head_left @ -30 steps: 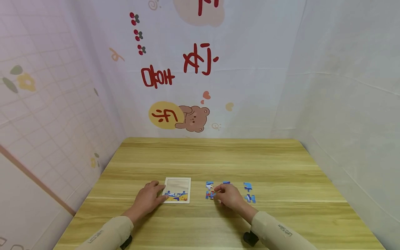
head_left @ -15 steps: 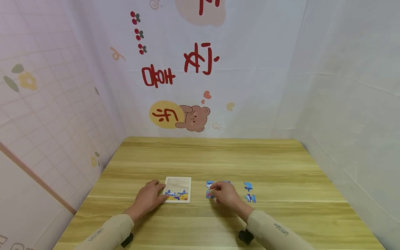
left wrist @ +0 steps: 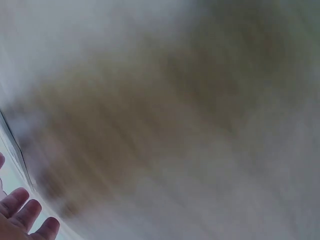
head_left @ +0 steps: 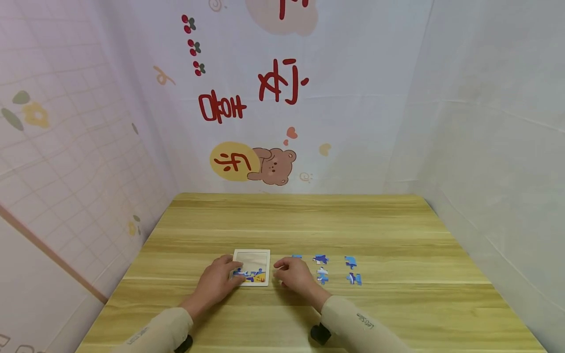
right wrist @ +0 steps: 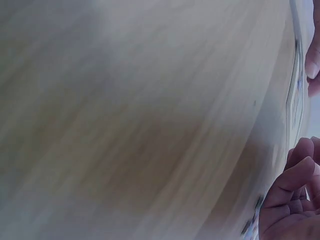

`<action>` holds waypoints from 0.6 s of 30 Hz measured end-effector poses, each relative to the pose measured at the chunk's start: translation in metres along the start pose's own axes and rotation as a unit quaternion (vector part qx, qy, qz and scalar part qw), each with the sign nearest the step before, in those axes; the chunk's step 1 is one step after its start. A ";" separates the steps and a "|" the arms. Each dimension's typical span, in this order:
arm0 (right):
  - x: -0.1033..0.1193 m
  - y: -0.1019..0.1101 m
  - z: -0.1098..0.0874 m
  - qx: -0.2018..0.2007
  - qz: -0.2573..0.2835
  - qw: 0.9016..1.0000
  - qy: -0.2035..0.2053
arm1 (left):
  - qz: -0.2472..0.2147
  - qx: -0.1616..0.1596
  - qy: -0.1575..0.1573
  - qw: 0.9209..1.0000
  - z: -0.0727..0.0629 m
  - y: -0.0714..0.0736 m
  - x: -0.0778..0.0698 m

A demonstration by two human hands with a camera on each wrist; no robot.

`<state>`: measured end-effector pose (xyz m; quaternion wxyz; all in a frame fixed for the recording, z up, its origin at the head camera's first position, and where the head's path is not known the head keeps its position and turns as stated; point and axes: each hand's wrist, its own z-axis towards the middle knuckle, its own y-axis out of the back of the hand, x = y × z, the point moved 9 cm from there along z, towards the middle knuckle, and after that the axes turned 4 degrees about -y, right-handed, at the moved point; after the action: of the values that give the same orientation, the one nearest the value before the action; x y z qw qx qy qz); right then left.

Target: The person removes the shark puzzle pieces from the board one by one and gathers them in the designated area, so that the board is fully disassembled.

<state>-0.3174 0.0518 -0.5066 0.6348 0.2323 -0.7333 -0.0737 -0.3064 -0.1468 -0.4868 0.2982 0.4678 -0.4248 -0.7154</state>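
Note:
A square white-framed jigsaw tray (head_left: 251,251) lies on the table, its lower part filled with blue and yellow puzzle pieces (head_left: 256,277). My left hand (head_left: 217,280) rests at the tray's left side, thumb and fingertips reaching over that edge. Its fingers appear extended and apart in the left wrist view. Just right of the tray is my right hand (head_left: 296,277), thumb and fingers curled towards each other. Whether a piece is between the fingertips is hidden. Behind it a blue piece (head_left: 297,256) partly shows.
Several loose blue puzzle pieces lie right of my right hand, among them a dark blue one (head_left: 321,259), a blue-white one (head_left: 322,276) and one at the far right (head_left: 354,279). The wooden table (head_left: 309,215) meets a printed cloth wall (head_left: 353,162) at the back.
My right hand has moved left from the loose pieces to beside the tray, uncovering pieces to its right. My left hand has shifted slightly right, its thumb further over the tray.

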 end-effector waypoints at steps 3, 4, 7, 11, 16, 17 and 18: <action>0.003 -0.010 0.004 0.001 0.002 1.000 0.000 | 0.001 -0.003 -0.007 1.000 0.000 -0.004 -0.003; 0.004 -0.013 0.004 0.003 0.001 1.000 0.000 | 0.001 -0.003 -0.007 1.000 0.000 -0.005 -0.004; 0.007 -0.022 0.006 0.010 -0.002 1.000 0.002 | 0.008 -0.011 -0.020 1.000 -0.001 -0.007 -0.006; 0.011 -0.029 0.006 0.019 0.000 1.000 0.003 | 0.018 -0.018 -0.033 0.999 -0.003 -0.008 -0.008; 0.011 -0.032 0.008 0.019 -0.011 1.000 -0.002 | 0.019 -0.017 -0.030 0.999 -0.003 -0.009 -0.008; 0.011 -0.032 0.008 0.020 -0.015 1.000 -0.004 | 0.019 -0.018 -0.031 0.999 -0.003 -0.009 -0.008; 0.011 -0.033 0.009 0.022 -0.021 1.000 -0.006 | 0.021 -0.019 -0.032 0.999 -0.003 -0.008 -0.009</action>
<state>-0.3189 0.0162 -0.5117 0.6232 0.2610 -0.7337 -0.0719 -0.3005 -0.1367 -0.4912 0.3081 0.4296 -0.4303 -0.7317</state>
